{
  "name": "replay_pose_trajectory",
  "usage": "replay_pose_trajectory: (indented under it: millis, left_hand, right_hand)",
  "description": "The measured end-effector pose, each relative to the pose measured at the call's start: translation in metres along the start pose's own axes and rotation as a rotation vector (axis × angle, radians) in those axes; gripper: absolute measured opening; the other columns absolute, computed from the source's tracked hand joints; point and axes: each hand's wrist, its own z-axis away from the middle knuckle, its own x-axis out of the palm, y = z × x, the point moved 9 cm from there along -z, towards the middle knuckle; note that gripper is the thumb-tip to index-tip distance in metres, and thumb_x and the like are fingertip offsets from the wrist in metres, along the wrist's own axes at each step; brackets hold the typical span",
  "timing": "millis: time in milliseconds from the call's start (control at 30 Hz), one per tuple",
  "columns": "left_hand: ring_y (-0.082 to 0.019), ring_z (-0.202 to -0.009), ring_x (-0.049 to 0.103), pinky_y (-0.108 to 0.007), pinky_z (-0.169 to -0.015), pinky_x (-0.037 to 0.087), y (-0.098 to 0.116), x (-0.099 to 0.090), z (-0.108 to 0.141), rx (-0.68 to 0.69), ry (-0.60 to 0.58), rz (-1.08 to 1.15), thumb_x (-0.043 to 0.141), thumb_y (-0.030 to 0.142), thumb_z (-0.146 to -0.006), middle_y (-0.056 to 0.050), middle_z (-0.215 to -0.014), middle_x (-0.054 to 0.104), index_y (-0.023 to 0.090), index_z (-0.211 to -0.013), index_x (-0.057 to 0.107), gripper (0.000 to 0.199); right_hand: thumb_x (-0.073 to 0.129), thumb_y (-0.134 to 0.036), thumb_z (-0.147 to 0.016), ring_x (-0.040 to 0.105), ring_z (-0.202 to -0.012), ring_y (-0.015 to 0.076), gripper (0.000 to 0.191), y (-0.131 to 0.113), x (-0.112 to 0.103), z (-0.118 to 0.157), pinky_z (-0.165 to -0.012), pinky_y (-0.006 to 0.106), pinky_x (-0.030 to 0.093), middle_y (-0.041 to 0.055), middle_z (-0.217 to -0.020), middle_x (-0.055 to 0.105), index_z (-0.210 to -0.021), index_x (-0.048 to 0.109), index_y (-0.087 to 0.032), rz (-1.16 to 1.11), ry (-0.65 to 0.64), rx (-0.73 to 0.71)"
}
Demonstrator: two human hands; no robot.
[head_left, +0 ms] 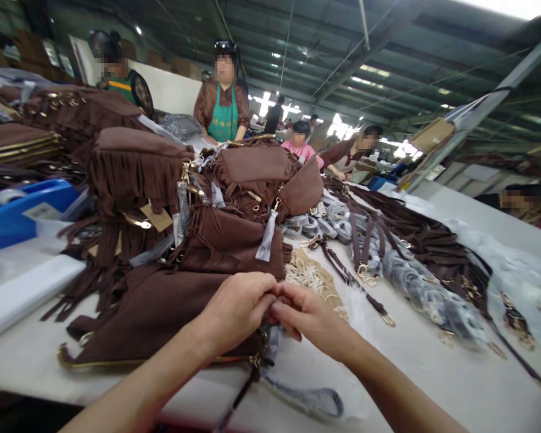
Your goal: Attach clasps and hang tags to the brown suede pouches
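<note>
My left hand and my right hand meet over the right end of a brown handbag. The fingers of both hands are curled and pressed together at the tips; whatever they pinch is hidden. The bag lies flat at the table's front with its gold zipper edge toward me. Beneath my hands, a plastic-wrapped strap trails from the bag's right corner onto the table. Just behind lies another fringed brown bag, with a plastic-wrapped tassel resting on it.
Fringed brown bags are piled behind. At left are a blue bin and a white slab. Tan paper tags with white strings, wrapped straps and brown straps cover the right side. Several people stand or sit across the table.
</note>
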Motion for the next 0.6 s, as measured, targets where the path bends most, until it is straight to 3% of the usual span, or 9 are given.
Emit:
replay_pose_trajectory:
  millis: [100, 167, 300, 433, 500, 600]
  left_hand:
    - [-0.018, -0.085, 0.058, -0.028, -0.075, 0.044, 0.002, 0.003, 0.015, 0.026, -0.039, -0.051, 0.045, 0.006, -0.088, -0.004, -0.094, 0.063, 0.018, -0.096, 0.059, 0.02]
    - [-0.02, -0.088, 0.057, -0.03, -0.078, 0.045, 0.003, 0.019, 0.029, 0.044, -0.184, -0.137, 0.047, 0.004, -0.083, -0.005, -0.097, 0.061, 0.018, -0.096, 0.058, 0.022]
    - [-0.026, -0.103, 0.052, -0.04, -0.092, 0.045, -0.004, 0.048, 0.06, 0.055, -0.439, -0.231, 0.064, 0.013, -0.075, -0.006, -0.111, 0.058, 0.021, -0.099, 0.059, 0.026]
    - [-0.028, -0.125, 0.044, -0.045, -0.106, 0.038, -0.012, 0.049, 0.073, 0.07, -0.474, -0.178, 0.061, 0.001, -0.071, -0.006, -0.135, 0.049, 0.024, -0.106, 0.059, 0.042]
    - [-0.029, -0.133, 0.039, -0.047, -0.111, 0.034, -0.018, 0.046, 0.074, 0.048, -0.493, -0.134, 0.057, -0.003, -0.07, -0.006, -0.144, 0.043, 0.026, -0.11, 0.06, 0.05]
    - [-0.029, -0.14, 0.033, -0.046, -0.114, 0.032, -0.026, 0.041, 0.074, -0.004, -0.524, -0.049, 0.057, 0.002, -0.074, -0.006, -0.151, 0.037, 0.028, -0.112, 0.061, 0.046]
  right_hand:
    - [0.052, -0.035, -0.093, 0.048, -0.061, 0.0109, 0.027, 0.003, -0.014, 0.009, -0.057, 0.022, 0.036, -0.003, -0.064, 0.055, -0.074, 0.06, -0.019, 0.228, 0.086, -0.036]
    - [0.05, -0.038, -0.095, 0.045, -0.057, 0.0107, 0.033, 0.01, -0.015, 0.018, -0.055, 0.022, 0.035, -0.0041, -0.06, 0.05, -0.071, 0.061, -0.019, 0.258, 0.078, -0.007]
    - [0.051, -0.043, -0.096, 0.048, -0.054, 0.0101, 0.033, 0.022, 0.011, 0.037, -0.054, 0.021, 0.037, -0.0039, -0.061, 0.053, -0.081, 0.067, -0.018, 0.214, -0.065, 0.041]
    - [0.045, -0.036, -0.099, 0.06, -0.072, 0.0135, 0.03, 0.023, 0.043, 0.054, -0.069, 0.021, 0.044, 0.0017, -0.081, 0.066, -0.091, 0.068, -0.019, 0.325, -0.239, -0.075]
    - [0.04, -0.031, -0.099, 0.062, -0.077, 0.0156, 0.028, 0.031, 0.043, 0.057, -0.071, 0.023, 0.043, 0.0033, -0.087, 0.068, -0.094, 0.065, -0.02, 0.464, -0.206, -0.088]
    - [0.043, -0.026, -0.096, 0.059, -0.068, 0.0155, 0.023, 0.051, 0.034, 0.061, -0.061, 0.023, 0.038, 0.0017, -0.08, 0.066, -0.084, 0.061, -0.021, 0.691, -0.138, -0.029]
